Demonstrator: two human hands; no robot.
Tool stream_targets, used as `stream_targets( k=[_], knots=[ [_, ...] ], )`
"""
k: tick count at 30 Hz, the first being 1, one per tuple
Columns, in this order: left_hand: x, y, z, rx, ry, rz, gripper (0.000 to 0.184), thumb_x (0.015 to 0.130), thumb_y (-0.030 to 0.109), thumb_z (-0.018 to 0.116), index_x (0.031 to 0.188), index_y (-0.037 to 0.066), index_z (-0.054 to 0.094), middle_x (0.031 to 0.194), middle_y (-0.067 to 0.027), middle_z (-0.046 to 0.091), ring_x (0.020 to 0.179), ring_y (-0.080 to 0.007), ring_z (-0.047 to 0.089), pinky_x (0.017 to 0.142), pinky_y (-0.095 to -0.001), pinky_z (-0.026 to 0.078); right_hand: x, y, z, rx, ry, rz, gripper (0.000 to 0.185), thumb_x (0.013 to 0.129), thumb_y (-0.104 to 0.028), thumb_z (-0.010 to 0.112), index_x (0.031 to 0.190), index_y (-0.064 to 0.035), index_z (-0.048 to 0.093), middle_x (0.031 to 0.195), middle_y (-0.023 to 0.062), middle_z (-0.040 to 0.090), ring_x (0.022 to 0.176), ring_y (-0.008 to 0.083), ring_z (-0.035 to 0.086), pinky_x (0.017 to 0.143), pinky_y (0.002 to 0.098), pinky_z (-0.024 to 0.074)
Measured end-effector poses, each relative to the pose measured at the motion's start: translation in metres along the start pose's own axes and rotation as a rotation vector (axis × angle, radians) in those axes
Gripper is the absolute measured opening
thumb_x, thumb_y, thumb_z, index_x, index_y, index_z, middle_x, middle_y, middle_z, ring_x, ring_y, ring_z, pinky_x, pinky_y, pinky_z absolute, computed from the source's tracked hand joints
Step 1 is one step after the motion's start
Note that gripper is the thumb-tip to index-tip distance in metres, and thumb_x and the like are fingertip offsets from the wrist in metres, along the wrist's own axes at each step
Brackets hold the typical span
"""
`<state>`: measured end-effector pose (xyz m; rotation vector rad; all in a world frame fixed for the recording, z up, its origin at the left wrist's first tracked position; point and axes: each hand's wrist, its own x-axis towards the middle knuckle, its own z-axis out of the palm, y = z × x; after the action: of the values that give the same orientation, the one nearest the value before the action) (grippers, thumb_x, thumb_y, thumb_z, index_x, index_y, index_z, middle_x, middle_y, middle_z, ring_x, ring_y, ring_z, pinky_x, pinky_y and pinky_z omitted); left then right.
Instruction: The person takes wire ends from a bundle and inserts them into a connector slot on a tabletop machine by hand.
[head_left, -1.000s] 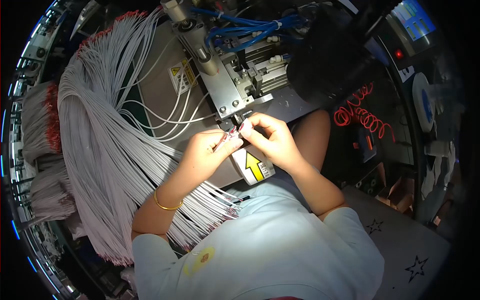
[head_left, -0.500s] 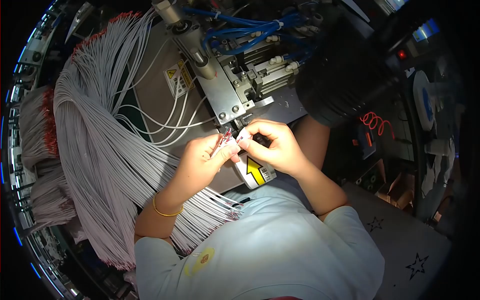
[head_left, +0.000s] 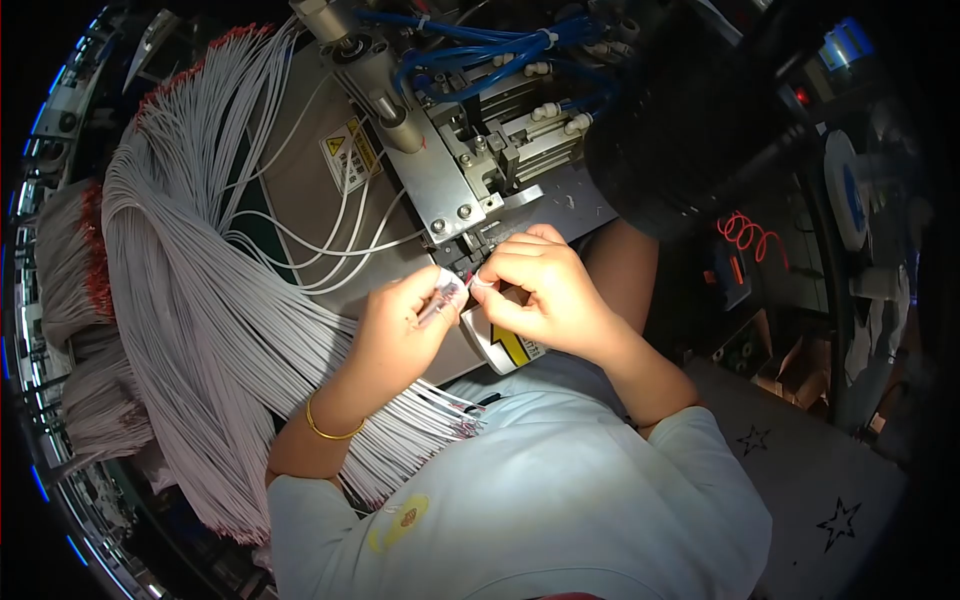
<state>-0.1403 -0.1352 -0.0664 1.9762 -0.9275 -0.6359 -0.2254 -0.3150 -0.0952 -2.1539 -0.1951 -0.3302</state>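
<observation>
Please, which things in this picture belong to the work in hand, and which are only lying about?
In the work:
left hand, holding small pieces
right hand, pinching close beside it
machine, just beyond both hands, probably
white cables, heaped by the left arm, probably

Apparently only lying about:
red coil
cartons

Brown worktop (head_left: 300,190), bundle of white cables (head_left: 190,280) across it, metal machine (head_left: 430,185), warning label (head_left: 350,157)
</observation>
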Motion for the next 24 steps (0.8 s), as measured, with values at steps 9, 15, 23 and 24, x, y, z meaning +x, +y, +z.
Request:
stream_targets(
  k=[9, 15, 23, 24],
  knots=[
    [0.003, 0.001, 0.003, -0.202, 0.033, -0.090, 0.014, 0.091, 0.012, 0.063, 0.085, -0.001, 0.060, 0.067, -0.0020, 0.057, 0.060, -0.0065, 0.047, 0.055, -0.0242, 0.039, 0.001, 0.005, 0.016, 0.211, 0.203, 0.090, 0.014, 0.089, -0.012, 0.056, 0.081, -0.0008, 0.059, 0.074, 0.0104, 0.059, 0.073, 0.0280, 0.057, 0.074, 0.0375, 0.0406],
    [0.008, 0.002, -0.003, 0.152, 0.013, -0.021, 0.014, 0.088, 0.011, 0.066, 0.085, -0.001, 0.059, 0.067, -0.0074, 0.057, 0.059, -0.0095, 0.048, 0.054, -0.0256, 0.039, -0.009, 0.023, 0.019, 0.234, 0.340, 0.183, 0.021, 0.095, -0.015, 0.052, 0.081, -0.0002, 0.054, 0.073, 0.0110, 0.054, 0.069, 0.0285, 0.053, 0.068, 0.0363, 0.0409],
    [0.008, -0.002, 0.004, 0.367, 0.065, -0.073, 0.009, 0.083, 0.003, 0.061, 0.087, 0.000, 0.054, 0.073, -0.0179, 0.058, 0.066, -0.0368, 0.060, 0.056, -0.0415, 0.046, -0.007, 0.047, 0.022, 0.046, 0.225, 0.203, 0.024, 0.096, -0.019, 0.051, 0.080, -0.0010, 0.052, 0.070, 0.0128, 0.051, 0.068, 0.0303, 0.052, 0.065, 0.0381, 0.0401],
    [0.008, -0.003, 0.004, 0.405, 0.070, -0.049, 0.009, 0.082, 0.003, 0.061, 0.088, 0.000, 0.055, 0.077, -0.0177, 0.058, 0.067, -0.0370, 0.060, 0.056, -0.0420, 0.046, -0.006, 0.049, 0.022, 0.073, 0.216, 0.203, 0.024, 0.097, -0.019, 0.051, 0.081, -0.0011, 0.052, 0.070, 0.0129, 0.051, 0.068, 0.0306, 0.052, 0.066, 0.0382, 0.0400]
  ],
)
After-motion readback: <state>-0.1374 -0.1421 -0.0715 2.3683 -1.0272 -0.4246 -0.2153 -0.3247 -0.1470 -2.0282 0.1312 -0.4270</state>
